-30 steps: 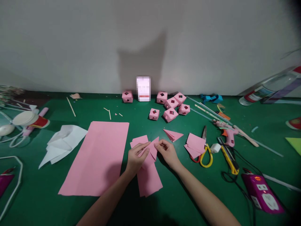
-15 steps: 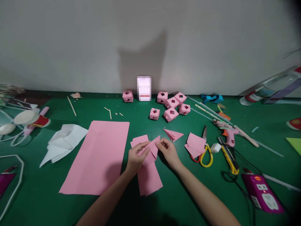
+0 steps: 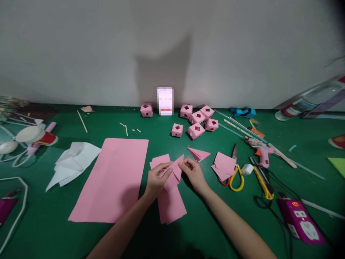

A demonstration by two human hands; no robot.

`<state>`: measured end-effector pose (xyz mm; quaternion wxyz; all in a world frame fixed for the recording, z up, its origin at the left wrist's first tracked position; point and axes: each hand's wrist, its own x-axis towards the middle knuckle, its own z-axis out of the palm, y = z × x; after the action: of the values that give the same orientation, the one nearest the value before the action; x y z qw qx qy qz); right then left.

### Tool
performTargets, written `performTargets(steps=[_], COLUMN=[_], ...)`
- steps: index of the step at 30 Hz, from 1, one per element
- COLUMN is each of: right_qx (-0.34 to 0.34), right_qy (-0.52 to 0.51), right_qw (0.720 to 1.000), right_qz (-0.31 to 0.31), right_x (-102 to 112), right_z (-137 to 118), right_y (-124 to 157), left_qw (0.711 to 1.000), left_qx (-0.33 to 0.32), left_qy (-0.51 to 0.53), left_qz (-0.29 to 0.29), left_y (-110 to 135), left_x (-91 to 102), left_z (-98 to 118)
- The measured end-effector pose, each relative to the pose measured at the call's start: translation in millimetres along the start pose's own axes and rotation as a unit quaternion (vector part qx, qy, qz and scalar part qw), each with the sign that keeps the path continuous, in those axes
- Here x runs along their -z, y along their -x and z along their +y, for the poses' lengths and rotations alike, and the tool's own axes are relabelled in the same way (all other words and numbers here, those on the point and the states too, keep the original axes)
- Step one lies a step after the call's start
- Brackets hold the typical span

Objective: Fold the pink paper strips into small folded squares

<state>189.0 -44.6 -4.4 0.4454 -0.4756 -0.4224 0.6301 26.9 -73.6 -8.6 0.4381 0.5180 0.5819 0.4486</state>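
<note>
Both hands work a small folded pink paper piece (image 3: pixel 175 168) at the middle of the green table. My left hand (image 3: pixel 157 178) pinches its left side, fingers closed on the paper. My right hand (image 3: pixel 193 173) pinches its right corner. Under the hands lies a stack of pink paper strips (image 3: pixel 170 205). A large pink sheet (image 3: pixel 114 180) lies just to the left. A folded pink triangle (image 3: pixel 198 154) and a small pile of pink squares (image 3: pixel 223 166) rest to the right.
Several pink paper cubes (image 3: pixel 196 122) stand near the wall. Yellow-handled scissors (image 3: pixel 236 172), a pink glue gun (image 3: pixel 261 154), a yellow cutter (image 3: pixel 261 178) and a purple power strip (image 3: pixel 299 219) lie right. White crumpled paper (image 3: pixel 72 162) and a red cup (image 3: pixel 37 136) sit left.
Almost nothing differs. The folded piece's upper corner has tipped up slightly between my fingers; both hands stay in place.
</note>
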Motion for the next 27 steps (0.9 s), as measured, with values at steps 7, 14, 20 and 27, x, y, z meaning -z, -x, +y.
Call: performTargets(steps=[7,14,20,27], right_qx=[-0.024,-0.012,0.009,-0.013], right_qy=[0.011,0.069,0.119,0.216], right_qw=[0.999,0.994,0.989,0.955], right_qz=[-0.044,-0.079,-0.087,-0.203], right_x=[-0.9,-1.2,1.7,3.2], right_z=[-4.5,-2.8,0.4,-4.4], right_y=[0.5,3.7,3.9,5.7], left_qw=[0.999,0.999,0.995,0.983], left_qx=[0.028,0.03,0.044,0.085], left_qy=[0.034,0.04,0.071,0.099], left_qz=[0.017,-0.003,-0.06,-0.128], left_y=[-1.6,-3.2,-10.3,-15.2], left_x=[2.5,3.7,12.5,18.1], left_z=[6.2,4.0,-0.8,7.4])
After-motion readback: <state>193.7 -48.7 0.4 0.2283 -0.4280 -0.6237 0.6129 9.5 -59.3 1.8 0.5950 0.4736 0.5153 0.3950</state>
